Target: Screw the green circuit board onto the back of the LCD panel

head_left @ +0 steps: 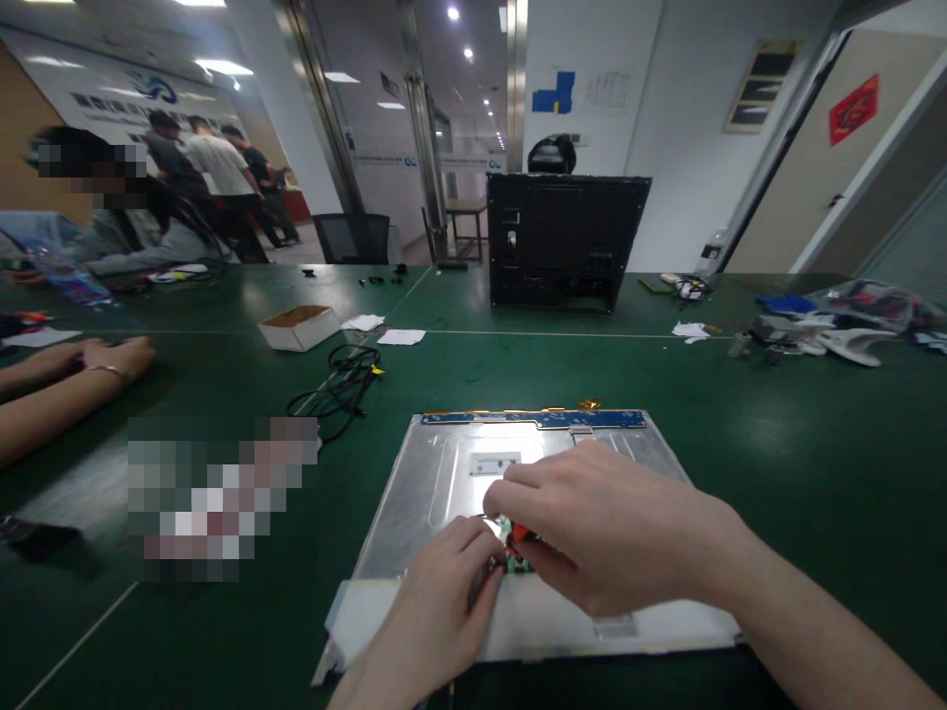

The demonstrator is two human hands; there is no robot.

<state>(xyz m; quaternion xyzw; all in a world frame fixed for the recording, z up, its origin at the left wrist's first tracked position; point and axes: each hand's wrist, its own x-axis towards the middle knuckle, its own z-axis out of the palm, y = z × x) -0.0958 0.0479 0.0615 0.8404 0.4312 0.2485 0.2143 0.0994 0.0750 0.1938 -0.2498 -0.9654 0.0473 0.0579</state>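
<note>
We observe the right hand pinching an orange item over the small green circuit board, which lies on the metal panel. We find the left hand at the board's left side, its fingers bunched; whether they pinch anything, we cannot tell.

The right hand grips an orange tool at a green circuit board on a metal-backed panel, the left hand beside it.

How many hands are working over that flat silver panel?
2: the left hand and the right hand, close together above the silver panel, beside a small green board they partly hide.
</note>
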